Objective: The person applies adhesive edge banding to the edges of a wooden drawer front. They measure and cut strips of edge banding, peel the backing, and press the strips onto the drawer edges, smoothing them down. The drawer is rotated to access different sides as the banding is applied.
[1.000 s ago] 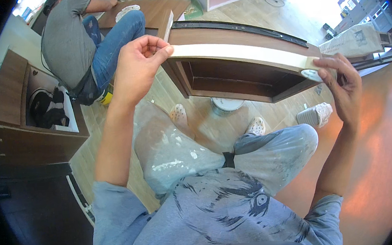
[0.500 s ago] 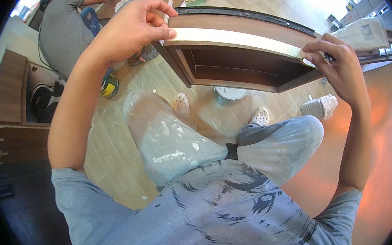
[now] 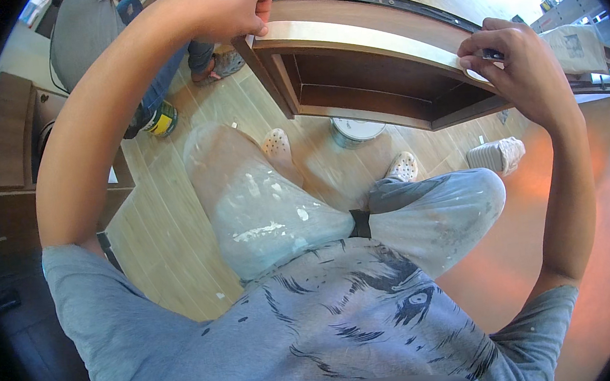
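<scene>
A pale strip of tape (image 3: 357,36) runs along the near top edge of a dark brown, open wooden box cabinet (image 3: 353,81). My left hand (image 3: 238,11) pinches the strip at its left end, fingers curled at the cabinet's corner. At the other end, my right hand (image 3: 515,63) grips a small tape roll (image 3: 475,74), mostly hidden by its fingers, against the edge. A long black metal rail (image 3: 375,1) lies just behind the strip.
A co-worker in grey shirt and jeans (image 3: 82,43) sits at upper left. A yellow-green can (image 3: 161,119) stands nearby. A white bucket (image 3: 358,131) sits below the cabinet, a striped white bundle (image 3: 494,156) on its right. An open wooden cabinet (image 3: 6,137) is at left.
Both my hands and the strip have moved up in the view; the strip now sits closer along the cabinet edge. The co-worker's leg has lowered.
</scene>
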Tool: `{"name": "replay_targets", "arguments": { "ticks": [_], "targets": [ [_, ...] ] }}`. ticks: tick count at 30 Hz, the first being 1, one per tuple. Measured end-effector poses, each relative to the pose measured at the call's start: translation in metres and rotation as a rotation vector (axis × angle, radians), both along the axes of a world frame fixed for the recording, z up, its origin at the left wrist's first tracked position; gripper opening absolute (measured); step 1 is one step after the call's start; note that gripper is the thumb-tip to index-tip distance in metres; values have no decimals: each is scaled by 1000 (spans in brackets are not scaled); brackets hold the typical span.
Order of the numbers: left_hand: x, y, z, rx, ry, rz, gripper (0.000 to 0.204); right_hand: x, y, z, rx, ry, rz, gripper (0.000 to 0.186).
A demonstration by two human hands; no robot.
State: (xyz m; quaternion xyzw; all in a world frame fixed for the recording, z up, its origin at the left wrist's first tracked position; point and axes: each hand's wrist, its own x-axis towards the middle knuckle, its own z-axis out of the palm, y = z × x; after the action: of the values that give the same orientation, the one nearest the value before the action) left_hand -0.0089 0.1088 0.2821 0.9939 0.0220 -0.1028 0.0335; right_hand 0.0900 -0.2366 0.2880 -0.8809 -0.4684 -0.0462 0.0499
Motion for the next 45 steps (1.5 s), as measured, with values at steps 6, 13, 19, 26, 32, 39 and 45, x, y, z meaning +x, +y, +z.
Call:
{"name": "replay_targets", "arguments": {
  "ticks": [6,13,19,26,32,39,45],
  "targets": [
    [6,0,0,161,-27,-168,13,-1,7,1,-26,3,4,16],
    [8,-12,4,199,42,-83,14,4,7,0,5,0,20,15],
    [8,-14,7,209,44,-106,13,5,7,-2,6,-11,-3,16],
    [10,-17,8,213,89,-82,12,3,8,1,-74,-32,-11,16],
    [13,-16,-1,249,65,-65,11,3,7,1,-52,-31,2,17],
    [13,-17,0,289,62,-102,14,6,7,-2,13,3,-13,15],
    [21,-22,3,371,167,-68,25,-1,9,3,-57,-44,-9,15]
  ]
}}
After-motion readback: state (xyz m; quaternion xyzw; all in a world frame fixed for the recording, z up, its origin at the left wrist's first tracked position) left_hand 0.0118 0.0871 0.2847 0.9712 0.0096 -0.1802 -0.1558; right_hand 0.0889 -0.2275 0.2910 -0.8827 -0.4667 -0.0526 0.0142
